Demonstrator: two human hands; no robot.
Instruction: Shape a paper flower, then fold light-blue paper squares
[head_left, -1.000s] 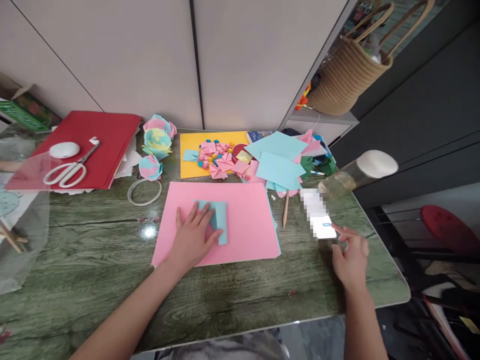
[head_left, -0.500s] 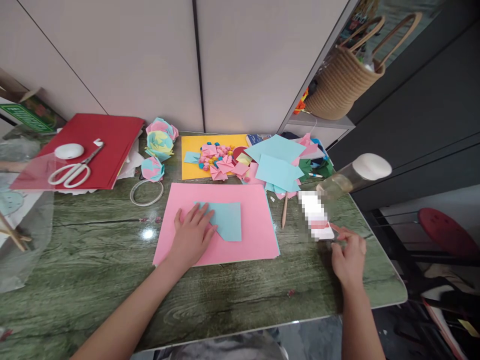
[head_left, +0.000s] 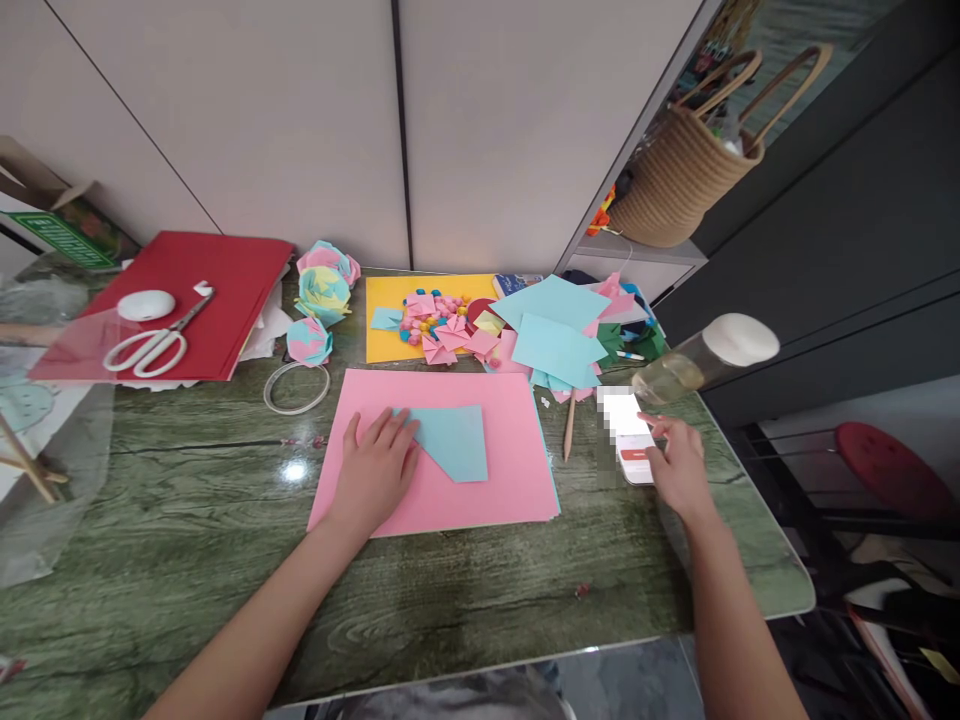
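Observation:
My left hand [head_left: 377, 462] lies flat with fingers spread over the left end of a light blue piece of paper [head_left: 457, 445], covering part of it. One lower corner of that paper is slanted. Beneath it is a stack of pink paper sheets [head_left: 480, 505]. At the right, my right hand [head_left: 681, 462] is over the edge of a smartphone [head_left: 636, 450], index finger stretched out at its lit screen. Its other fingers are loosely curled, with nothing seen in them. Part of the screen is blurred out. A wooden pencil [head_left: 569, 428] lies between the paper stack and the phone.
White scissors [head_left: 150, 350] and a white oval case [head_left: 146, 305] rest on a red folder [head_left: 214, 265]. Paper flowers [head_left: 324, 290] and a tape roll [head_left: 296, 388] are nearby. Behind lie loose blue sheets [head_left: 559, 345] and a yellow sheet [head_left: 382, 345]. A white-lidded bottle [head_left: 686, 365] stands right.
My right hand has moved left and up from beside the phone to over its screen. My left hand stays on the blue paper, having shifted slightly left.

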